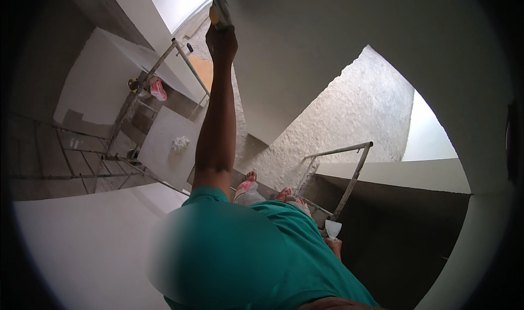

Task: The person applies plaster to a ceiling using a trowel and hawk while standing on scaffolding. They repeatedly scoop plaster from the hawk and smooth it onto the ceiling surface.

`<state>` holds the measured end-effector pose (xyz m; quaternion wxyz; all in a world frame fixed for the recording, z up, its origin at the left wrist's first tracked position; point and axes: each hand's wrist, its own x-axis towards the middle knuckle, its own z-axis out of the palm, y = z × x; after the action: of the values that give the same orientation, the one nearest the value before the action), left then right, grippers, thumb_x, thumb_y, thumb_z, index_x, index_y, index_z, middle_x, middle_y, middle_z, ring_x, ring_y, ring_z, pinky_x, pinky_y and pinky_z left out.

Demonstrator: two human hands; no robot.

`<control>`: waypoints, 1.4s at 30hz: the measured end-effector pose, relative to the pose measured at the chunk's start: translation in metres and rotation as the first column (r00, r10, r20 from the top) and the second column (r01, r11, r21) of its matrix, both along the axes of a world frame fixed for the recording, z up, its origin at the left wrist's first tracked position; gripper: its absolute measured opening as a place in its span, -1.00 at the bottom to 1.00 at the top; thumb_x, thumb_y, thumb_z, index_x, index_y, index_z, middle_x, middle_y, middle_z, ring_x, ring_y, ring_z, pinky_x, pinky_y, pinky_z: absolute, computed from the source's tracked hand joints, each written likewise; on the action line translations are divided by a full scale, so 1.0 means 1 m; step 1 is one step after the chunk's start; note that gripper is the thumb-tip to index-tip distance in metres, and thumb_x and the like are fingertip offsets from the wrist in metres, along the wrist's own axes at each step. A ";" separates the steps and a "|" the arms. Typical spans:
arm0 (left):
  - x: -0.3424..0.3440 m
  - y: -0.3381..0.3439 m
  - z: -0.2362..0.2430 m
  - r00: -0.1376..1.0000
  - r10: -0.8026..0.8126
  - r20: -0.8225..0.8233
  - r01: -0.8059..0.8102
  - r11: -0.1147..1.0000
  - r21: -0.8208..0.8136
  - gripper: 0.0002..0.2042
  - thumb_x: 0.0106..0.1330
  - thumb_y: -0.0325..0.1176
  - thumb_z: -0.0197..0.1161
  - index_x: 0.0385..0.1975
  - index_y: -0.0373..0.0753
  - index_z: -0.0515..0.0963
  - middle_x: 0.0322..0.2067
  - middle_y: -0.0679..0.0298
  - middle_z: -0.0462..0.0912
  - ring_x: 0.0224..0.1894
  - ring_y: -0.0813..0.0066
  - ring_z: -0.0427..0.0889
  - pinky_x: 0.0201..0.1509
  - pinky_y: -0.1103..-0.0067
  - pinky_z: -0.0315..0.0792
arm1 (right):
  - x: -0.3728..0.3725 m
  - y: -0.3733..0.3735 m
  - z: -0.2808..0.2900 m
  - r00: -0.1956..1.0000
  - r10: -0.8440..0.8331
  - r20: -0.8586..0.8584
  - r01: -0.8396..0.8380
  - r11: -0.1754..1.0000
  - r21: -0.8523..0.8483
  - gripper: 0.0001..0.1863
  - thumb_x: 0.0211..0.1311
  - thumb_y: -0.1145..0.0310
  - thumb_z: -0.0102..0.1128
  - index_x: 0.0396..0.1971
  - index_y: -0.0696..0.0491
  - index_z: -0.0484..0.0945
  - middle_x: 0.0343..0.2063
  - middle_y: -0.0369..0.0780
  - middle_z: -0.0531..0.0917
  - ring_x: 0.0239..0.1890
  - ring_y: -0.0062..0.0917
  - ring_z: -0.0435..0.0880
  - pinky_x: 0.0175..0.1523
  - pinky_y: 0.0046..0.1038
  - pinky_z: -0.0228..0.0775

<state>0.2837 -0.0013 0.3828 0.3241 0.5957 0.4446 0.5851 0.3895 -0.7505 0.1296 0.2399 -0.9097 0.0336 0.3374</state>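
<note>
A green shirt [284, 250] is closest to me as I look down through the head camera from far away, and part of it is a soft blur. Past it, the left arm reaches right up to the top of my view. The left hand [221, 41] has its fingers wrapped tight around a flat tool [220, 15], so the tool is up high, beside the smooth grey wall [305, 53]. I can't tell if the tool touches that wall.

The right hand [334, 246] is low, by the side of the shirt. I see just a bit of it, but it looks clamped on the thin end of a white piece [333, 230], with the wide end up. I can't tell what that piece is.

Two bare feet [250, 176] peek out past the shirt, near a metal rail [355, 181]. On the left, a white lump [180, 144] sits on a pale board [158, 160], and a red and white bag [158, 89] is by a metal frame [123, 119].

I think the step in hand is using the flat tool up high on the wall. To me, the next move calls for a firm hold, a flat edge and careful feet
</note>
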 end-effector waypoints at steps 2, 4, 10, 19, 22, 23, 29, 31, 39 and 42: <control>0.003 0.018 0.012 0.993 0.069 -0.095 -0.061 0.995 0.082 -0.72 0.00 -0.48 0.06 -0.25 -0.39 0.45 -0.47 0.03 0.57 -0.44 0.14 0.56 -0.28 0.36 0.40 | -0.001 -0.004 -0.008 0.998 -0.051 -0.042 0.052 0.998 0.022 -0.86 -0.14 0.41 0.22 -0.71 0.14 0.51 -0.80 -0.27 0.49 -0.78 -0.56 0.47 -0.68 -0.43 0.25; 0.007 0.019 0.026 0.992 0.090 -0.093 -0.085 0.995 0.061 -0.65 -0.01 -0.51 0.04 -0.14 -0.34 0.44 -0.41 0.03 0.58 -0.39 0.14 0.57 -0.24 0.36 0.41 | -0.003 -0.007 -0.013 0.996 -0.074 -0.058 0.076 0.997 0.031 -0.85 -0.12 0.41 0.22 -0.72 0.14 0.50 -0.80 -0.27 0.49 -0.78 -0.56 0.46 -0.69 -0.44 0.23; 0.033 0.016 0.036 0.999 0.051 -0.005 -0.050 0.984 0.171 -0.52 0.00 -0.61 -0.03 0.02 -0.23 0.39 -0.30 0.06 0.60 -0.34 0.13 0.58 -0.20 0.43 0.43 | -0.030 -0.001 0.010 0.988 -0.117 -0.096 0.118 0.993 0.005 -0.85 -0.13 0.43 0.20 -0.72 0.14 0.46 -0.81 -0.24 0.48 -0.81 -0.52 0.45 -0.72 -0.42 0.20; 0.100 0.016 -0.012 0.989 0.145 0.037 -0.148 0.911 0.385 -0.48 0.11 -0.56 -0.04 0.16 -0.31 0.20 0.03 -0.17 0.37 0.07 0.00 0.41 0.07 0.24 0.32 | -0.033 -0.002 0.019 0.994 -0.083 -0.074 0.081 0.996 -0.029 -0.91 -0.16 0.48 0.16 -0.71 0.13 0.46 -0.80 -0.24 0.48 -0.81 -0.52 0.46 -0.72 -0.42 0.21; 0.097 -0.066 -0.007 0.968 0.045 -0.248 0.033 0.953 0.301 -0.42 0.03 -0.55 0.00 0.17 -0.27 0.19 0.03 -0.11 0.41 -0.05 -0.05 0.49 0.07 0.32 0.36 | -0.032 -0.008 0.012 0.987 -0.130 -0.096 0.130 0.992 -0.005 -0.89 -0.15 0.47 0.18 -0.72 0.13 0.45 -0.80 -0.25 0.48 -0.79 -0.53 0.46 -0.71 -0.43 0.23; 0.090 -0.073 -0.003 0.938 0.038 -0.345 0.054 0.966 0.254 -0.42 0.02 -0.53 0.02 0.17 -0.27 0.20 0.01 -0.11 0.43 -0.05 -0.03 0.50 0.07 0.34 0.37 | -0.031 -0.011 0.006 0.988 -0.128 -0.087 0.130 0.991 0.011 -0.88 -0.15 0.46 0.18 -0.72 0.13 0.45 -0.80 -0.26 0.48 -0.79 -0.54 0.46 -0.71 -0.43 0.23; 0.022 0.026 0.022 0.999 0.051 -0.007 -0.048 0.970 0.236 -0.57 0.00 -0.58 -0.01 -0.03 -0.27 0.37 -0.30 0.04 0.58 -0.21 0.05 0.58 -0.14 0.31 0.40 | -0.014 -0.012 -0.002 0.996 -0.072 -0.047 0.076 0.993 0.087 -0.85 -0.13 0.43 0.21 -0.72 0.12 0.45 -0.78 -0.27 0.48 -0.80 -0.57 0.44 -0.70 -0.43 0.23; 0.020 0.042 0.025 0.999 0.028 0.019 -0.033 0.951 0.306 -0.58 0.01 -0.50 0.07 -0.03 -0.30 0.39 -0.48 0.14 0.52 -0.44 0.35 0.50 -0.26 0.47 0.38 | -0.013 -0.010 -0.004 0.998 -0.048 -0.032 0.050 0.998 0.048 -0.86 -0.13 0.41 0.21 -0.71 0.11 0.46 -0.79 -0.27 0.47 -0.81 -0.56 0.43 -0.72 -0.42 0.21; 0.065 0.006 0.028 0.986 0.081 -0.146 -0.050 0.977 0.207 -0.50 0.03 -0.44 0.06 0.08 -0.22 0.35 -0.27 -0.02 0.58 -0.26 0.06 0.58 -0.15 0.35 0.43 | -0.025 -0.002 0.027 0.987 -0.122 -0.102 0.118 0.992 -0.043 -0.88 -0.11 0.40 0.19 -0.68 0.09 0.47 -0.82 -0.25 0.46 -0.87 -0.53 0.38 -0.79 -0.40 0.10; 0.089 -0.032 0.029 0.993 0.041 -0.113 -0.011 0.968 0.252 -0.43 0.02 -0.46 0.04 0.16 -0.22 0.26 -0.20 -0.05 0.56 -0.21 0.02 0.58 -0.16 0.32 0.45 | -0.028 -0.016 0.013 0.990 -0.122 -0.073 0.122 0.992 -0.014 -0.88 -0.11 0.40 0.19 -0.68 0.08 0.47 -0.82 -0.25 0.46 -0.87 -0.53 0.38 -0.78 -0.41 0.11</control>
<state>0.3731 -0.0329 0.4120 0.2118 0.6595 0.3930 0.6049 0.3611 -0.7669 0.1430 0.2543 -0.8939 0.0997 0.3555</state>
